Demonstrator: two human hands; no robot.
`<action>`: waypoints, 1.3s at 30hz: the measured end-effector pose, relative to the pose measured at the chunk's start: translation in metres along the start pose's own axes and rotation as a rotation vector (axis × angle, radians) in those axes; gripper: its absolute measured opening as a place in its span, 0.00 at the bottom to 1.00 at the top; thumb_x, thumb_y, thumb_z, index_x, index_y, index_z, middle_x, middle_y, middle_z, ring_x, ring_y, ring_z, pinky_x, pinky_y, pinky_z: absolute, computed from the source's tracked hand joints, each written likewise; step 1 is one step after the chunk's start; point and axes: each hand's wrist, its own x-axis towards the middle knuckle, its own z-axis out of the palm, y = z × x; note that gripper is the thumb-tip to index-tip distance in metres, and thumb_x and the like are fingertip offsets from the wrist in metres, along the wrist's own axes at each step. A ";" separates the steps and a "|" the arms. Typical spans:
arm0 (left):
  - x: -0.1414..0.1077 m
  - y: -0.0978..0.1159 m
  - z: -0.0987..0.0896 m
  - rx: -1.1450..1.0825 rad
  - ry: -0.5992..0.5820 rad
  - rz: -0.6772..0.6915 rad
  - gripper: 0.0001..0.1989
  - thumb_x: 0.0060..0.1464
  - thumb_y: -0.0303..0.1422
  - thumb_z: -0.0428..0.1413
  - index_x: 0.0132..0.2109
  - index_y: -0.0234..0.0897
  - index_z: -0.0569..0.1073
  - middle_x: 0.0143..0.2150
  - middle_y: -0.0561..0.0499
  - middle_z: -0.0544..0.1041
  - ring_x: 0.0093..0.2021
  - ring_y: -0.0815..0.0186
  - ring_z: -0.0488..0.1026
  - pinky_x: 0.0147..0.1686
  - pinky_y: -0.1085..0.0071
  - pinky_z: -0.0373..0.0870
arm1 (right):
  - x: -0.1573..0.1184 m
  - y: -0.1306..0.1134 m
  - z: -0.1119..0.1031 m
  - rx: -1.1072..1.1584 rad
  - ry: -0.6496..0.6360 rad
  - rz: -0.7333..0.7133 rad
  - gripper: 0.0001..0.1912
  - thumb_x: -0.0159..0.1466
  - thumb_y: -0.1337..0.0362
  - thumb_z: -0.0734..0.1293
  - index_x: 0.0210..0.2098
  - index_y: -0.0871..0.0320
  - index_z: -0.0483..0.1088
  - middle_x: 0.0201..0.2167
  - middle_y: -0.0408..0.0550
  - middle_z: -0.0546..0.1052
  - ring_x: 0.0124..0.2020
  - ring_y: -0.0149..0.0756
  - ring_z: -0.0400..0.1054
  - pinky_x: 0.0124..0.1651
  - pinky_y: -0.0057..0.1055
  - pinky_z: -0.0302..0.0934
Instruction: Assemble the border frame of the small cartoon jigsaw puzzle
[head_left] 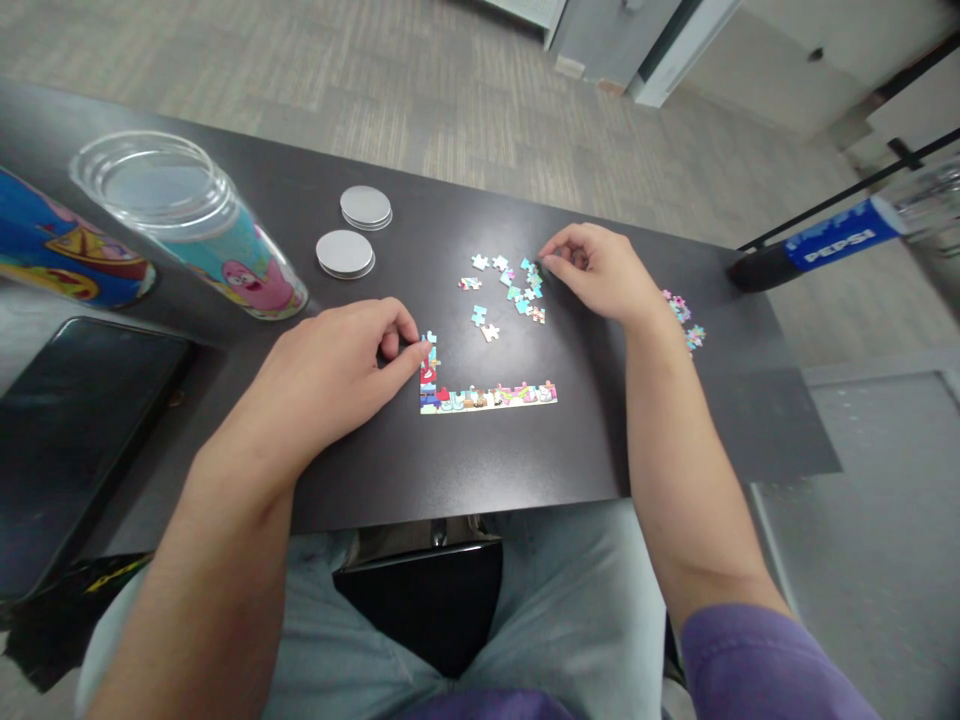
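An L-shaped strip of joined puzzle pieces [491, 398] lies on the dark table [465, 465]. At the top of its short upright side is my left hand [349, 365], thumb and index fingertips close together at the edge pieces; whether they pinch one is too small to tell. Several loose pieces [519, 293] are scattered beyond the strip. My right hand [592, 265] rests at their right side, its fingers curled in with the tips near the top right pieces. Anything between those fingertips is hidden. More pieces [696, 337] lie partly behind my right forearm.
Two stacks of round discs [365, 206] sit at the back left. A clear-lidded cartoon canister [255, 270] and a blue one [75, 245] stand left, near a black tablet [75, 430]. A Pepsi bottle [832, 245] stands at the right end.
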 end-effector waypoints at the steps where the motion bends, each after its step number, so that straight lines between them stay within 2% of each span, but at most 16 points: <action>1: 0.000 0.000 0.000 0.001 -0.001 0.002 0.18 0.73 0.53 0.57 0.51 0.47 0.81 0.45 0.44 0.84 0.43 0.46 0.81 0.42 0.52 0.65 | 0.000 0.000 0.000 0.013 -0.004 -0.001 0.08 0.77 0.51 0.79 0.51 0.46 0.86 0.42 0.51 0.83 0.44 0.54 0.78 0.61 0.59 0.79; 6: 0.000 0.002 -0.002 0.002 -0.009 -0.005 0.19 0.73 0.54 0.56 0.51 0.46 0.82 0.45 0.44 0.84 0.43 0.46 0.81 0.43 0.52 0.65 | -0.004 -0.009 -0.004 0.164 -0.065 -0.034 0.11 0.73 0.49 0.80 0.46 0.48 0.84 0.40 0.49 0.79 0.41 0.49 0.72 0.55 0.55 0.72; 10: -0.001 0.002 -0.002 -0.004 -0.001 -0.004 0.17 0.73 0.53 0.57 0.50 0.48 0.81 0.44 0.45 0.83 0.43 0.47 0.81 0.42 0.53 0.65 | -0.007 -0.022 -0.014 0.239 -0.176 0.066 0.21 0.68 0.39 0.87 0.42 0.45 0.83 0.38 0.49 0.79 0.42 0.49 0.67 0.52 0.55 0.65; 13: -0.001 0.000 0.000 0.001 0.007 0.009 0.16 0.74 0.52 0.58 0.50 0.48 0.81 0.45 0.45 0.84 0.43 0.48 0.81 0.41 0.53 0.65 | -0.009 -0.029 -0.019 0.286 -0.229 0.126 0.26 0.62 0.35 0.90 0.40 0.43 0.82 0.37 0.48 0.78 0.42 0.49 0.66 0.52 0.55 0.62; 19: 0.001 -0.002 0.001 0.025 -0.001 0.002 0.17 0.75 0.53 0.56 0.51 0.48 0.81 0.46 0.45 0.85 0.45 0.47 0.82 0.42 0.52 0.65 | -0.008 -0.021 -0.019 0.299 -0.229 0.118 0.25 0.61 0.37 0.91 0.41 0.42 0.83 0.37 0.46 0.79 0.41 0.48 0.66 0.49 0.54 0.62; 23: 0.001 0.000 -0.001 0.032 -0.007 -0.007 0.17 0.74 0.53 0.57 0.51 0.47 0.81 0.45 0.45 0.84 0.44 0.47 0.82 0.42 0.52 0.65 | -0.005 -0.018 -0.006 0.279 -0.166 -0.010 0.19 0.66 0.43 0.86 0.43 0.48 0.84 0.37 0.45 0.79 0.37 0.44 0.67 0.47 0.50 0.64; 27: 0.001 0.001 -0.001 0.028 -0.013 -0.015 0.18 0.74 0.53 0.57 0.52 0.47 0.82 0.46 0.45 0.85 0.45 0.47 0.82 0.44 0.52 0.66 | -0.003 -0.027 0.005 0.224 -0.189 -0.094 0.14 0.68 0.50 0.86 0.44 0.50 0.86 0.43 0.48 0.82 0.39 0.44 0.71 0.47 0.46 0.67; 32: 0.000 -0.002 0.002 0.014 0.024 0.018 0.15 0.77 0.51 0.59 0.51 0.47 0.83 0.45 0.46 0.85 0.43 0.49 0.82 0.43 0.52 0.67 | -0.004 -0.034 0.005 0.272 -0.223 -0.131 0.14 0.68 0.50 0.88 0.41 0.49 0.87 0.42 0.51 0.84 0.41 0.46 0.73 0.50 0.49 0.70; 36: 0.000 -0.001 0.002 0.017 0.030 0.011 0.12 0.78 0.48 0.61 0.50 0.48 0.83 0.43 0.47 0.85 0.42 0.50 0.81 0.42 0.53 0.66 | -0.004 -0.035 0.007 0.332 -0.261 -0.113 0.17 0.68 0.48 0.90 0.39 0.48 0.85 0.40 0.49 0.83 0.38 0.45 0.72 0.46 0.47 0.68; 39: -0.002 0.003 -0.001 0.031 0.017 -0.004 0.13 0.79 0.47 0.59 0.50 0.47 0.83 0.41 0.48 0.85 0.41 0.50 0.80 0.41 0.55 0.65 | -0.005 -0.036 0.008 0.337 -0.270 -0.080 0.16 0.68 0.50 0.90 0.39 0.48 0.85 0.42 0.49 0.85 0.37 0.44 0.72 0.44 0.47 0.67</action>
